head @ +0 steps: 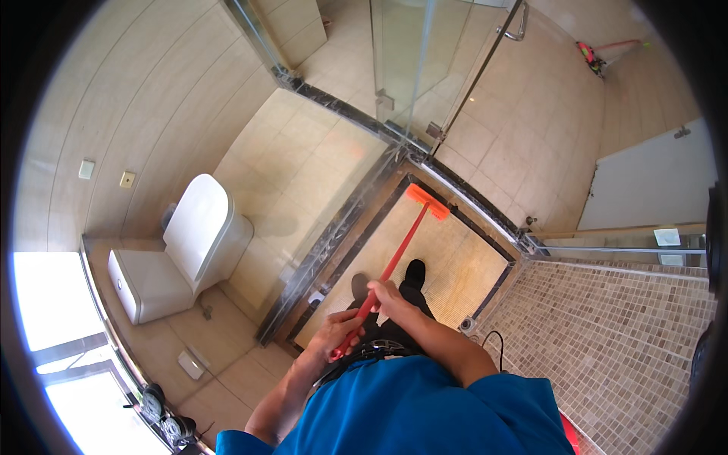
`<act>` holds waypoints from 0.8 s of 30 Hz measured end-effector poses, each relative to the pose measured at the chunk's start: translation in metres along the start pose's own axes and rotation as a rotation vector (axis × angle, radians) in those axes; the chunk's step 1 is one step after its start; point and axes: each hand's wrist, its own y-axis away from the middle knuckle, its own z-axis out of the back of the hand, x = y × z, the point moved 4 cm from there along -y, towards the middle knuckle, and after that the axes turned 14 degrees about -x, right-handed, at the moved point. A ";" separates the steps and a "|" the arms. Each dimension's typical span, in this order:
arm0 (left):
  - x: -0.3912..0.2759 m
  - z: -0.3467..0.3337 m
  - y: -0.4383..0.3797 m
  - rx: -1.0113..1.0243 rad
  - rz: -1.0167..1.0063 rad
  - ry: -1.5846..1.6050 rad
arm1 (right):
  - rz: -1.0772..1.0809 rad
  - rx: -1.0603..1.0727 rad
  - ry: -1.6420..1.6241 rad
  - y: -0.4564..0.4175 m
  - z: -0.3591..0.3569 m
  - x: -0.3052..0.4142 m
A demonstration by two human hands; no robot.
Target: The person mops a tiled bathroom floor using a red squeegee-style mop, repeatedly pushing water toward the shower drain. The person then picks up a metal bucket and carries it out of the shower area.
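Note:
Both my hands are closed around a long red handle that ends in an orange broom-like head. My left hand grips it near its lower end, close to my waist. Farther up the handle, my right hand holds it. The orange head rests on the tiled shower floor, beside the dark stone border at the far corner. Whether the head has bristles or a sponge cannot be told. My shoes stand on the same floor, on either side of the handle's line.
Glass panels rise from dark marble sills ahead and to the left. A white toilet stands beyond the left panel. A mosaic tile wall is at the right. A floor drain lies near my right side. A red cleaning tool is far right.

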 end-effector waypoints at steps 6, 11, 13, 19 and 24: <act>0.007 0.022 0.006 0.006 0.037 -0.067 | -0.038 -0.001 -0.009 0.000 -0.005 -0.023; -0.005 -0.009 -0.010 0.054 0.017 -0.088 | 0.071 0.009 -0.124 -0.028 0.014 -0.006; -0.002 -0.016 -0.018 0.074 0.013 -0.086 | 0.097 -0.029 -0.119 -0.026 0.020 0.002; 0.008 -0.008 -0.020 0.103 0.022 -0.068 | 0.008 0.028 -0.065 -0.008 0.020 0.000; -0.008 0.012 -0.002 0.097 0.068 -0.079 | -0.055 0.039 -0.112 -0.006 0.005 -0.015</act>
